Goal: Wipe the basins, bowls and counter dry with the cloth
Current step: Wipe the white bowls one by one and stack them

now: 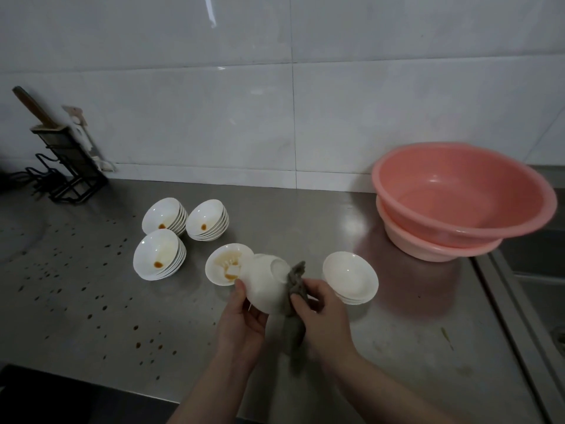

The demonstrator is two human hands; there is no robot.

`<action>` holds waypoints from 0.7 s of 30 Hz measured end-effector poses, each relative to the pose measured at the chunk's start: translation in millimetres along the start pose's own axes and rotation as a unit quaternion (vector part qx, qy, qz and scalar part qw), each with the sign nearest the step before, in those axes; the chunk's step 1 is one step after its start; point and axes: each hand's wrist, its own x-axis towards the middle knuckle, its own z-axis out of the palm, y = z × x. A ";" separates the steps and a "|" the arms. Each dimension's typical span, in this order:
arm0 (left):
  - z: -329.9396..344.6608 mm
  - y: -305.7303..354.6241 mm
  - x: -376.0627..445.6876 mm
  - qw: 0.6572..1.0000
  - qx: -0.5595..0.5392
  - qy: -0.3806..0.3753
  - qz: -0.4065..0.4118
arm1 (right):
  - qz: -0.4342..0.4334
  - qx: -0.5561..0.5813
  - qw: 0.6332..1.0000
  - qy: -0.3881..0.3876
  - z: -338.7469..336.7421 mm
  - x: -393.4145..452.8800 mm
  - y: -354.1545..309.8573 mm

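The left hand (241, 319) grips an upturned white bowl (266, 286) while the right hand (318, 313) pinches the grey cloth (295, 289) against it — stained bowl stacks (159, 255) beyond the left hand remain, wiped ones likely right.

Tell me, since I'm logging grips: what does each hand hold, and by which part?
Left hand grips the upturned white bowl by its rim and side; right hand pinches the grey cloth against the bowl's outside.

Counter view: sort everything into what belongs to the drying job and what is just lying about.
Part of the job:
- cloth in the right hand
- bowl held upside down by the left hand
- bowl stacks
- pink basins
- spotted counter

Lying about:
- black rack with a knife handle
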 end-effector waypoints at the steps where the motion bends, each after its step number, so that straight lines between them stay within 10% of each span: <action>1: -0.5 0.3 -0.4 0.999 0.028 -0.005 0.014 | 0.017 0.010 1.000 0.002 -1.7 3.9 -1.9; 5: -12.0 -4.8 -11.9 0.947 0.299 -0.058 0.105 | 0.123 0.042 0.990 0.047 -15.6 25.4 -17.2; 11: -26.6 -1.2 -9.0 0.652 0.643 -0.234 0.326 | 0.240 0.151 0.958 -0.037 -24.7 14.1 -29.2; 15: -24.8 -5.1 -5.2 0.539 0.719 -0.286 0.331 | 0.253 0.187 0.949 0.013 -29.4 6.6 -18.2; 18: -25.6 -15.6 -1.0 0.566 0.691 -0.233 0.385 | 0.252 0.224 0.940 0.047 -35.6 3.2 -10.5; 21: -8.5 -14.5 -7.4 0.734 0.615 -0.072 0.281 | 0.235 0.253 0.936 0.069 -47.1 7.3 -7.7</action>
